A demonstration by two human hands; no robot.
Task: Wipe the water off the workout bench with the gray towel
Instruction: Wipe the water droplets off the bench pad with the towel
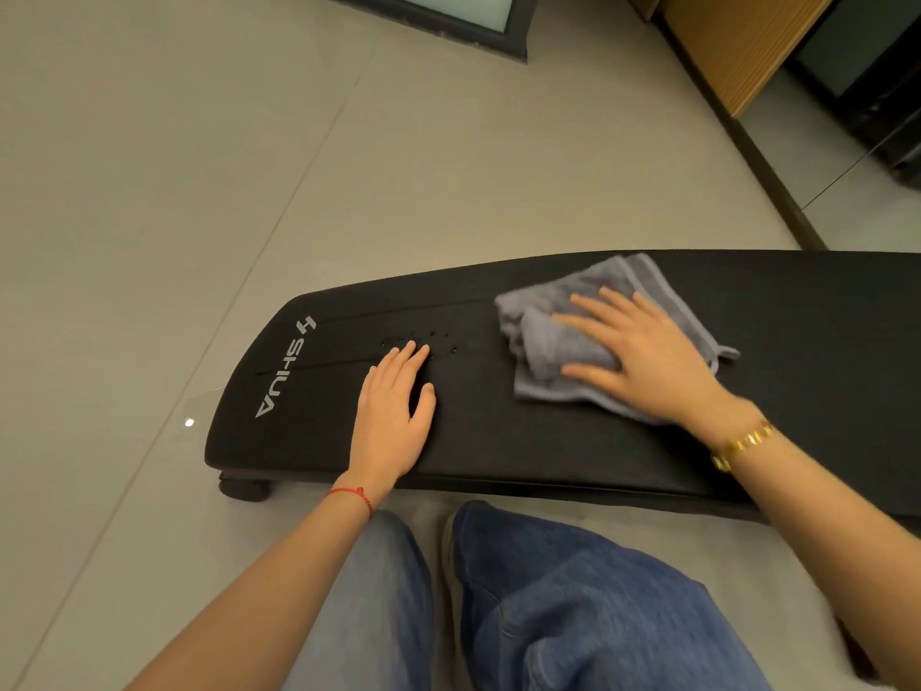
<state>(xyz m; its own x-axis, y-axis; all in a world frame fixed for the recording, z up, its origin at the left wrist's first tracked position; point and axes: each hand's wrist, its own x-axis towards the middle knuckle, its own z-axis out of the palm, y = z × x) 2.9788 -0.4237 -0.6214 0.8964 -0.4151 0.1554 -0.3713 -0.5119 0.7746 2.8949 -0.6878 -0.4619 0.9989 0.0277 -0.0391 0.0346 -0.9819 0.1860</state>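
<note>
Head view, looking down: the black workout bench (548,441) runs across in front of me, low on a tiled floor (199,192), its pad printed with the SHUA logo (286,366) at the left end. My right hand (643,356) lies flat on the gray towel (573,331), fingers straight and spread, palm pressing the crumpled cloth into the pad; nothing is curled round it. The towel sits bunched on the middle of the bench, toward the far edge, one corner poking out beyond my wrist. A gold bracelet (742,443) rings that wrist. My left hand (393,411) is flat on the bare pad, well left of the towel, fingers straight and together, thumb out to the side, holding nothing. A red string (354,493) circles that wrist. Just past those fingertips I see small water droplets (433,341) dotted on the pad, near two thin seam lines. A black wheel (244,486) peeks out under the bench's left end. My blue jeans (573,600) fill the bottom. A dark-framed glass panel (448,17) stands at top, wooden cabinet (722,42) top right.
</note>
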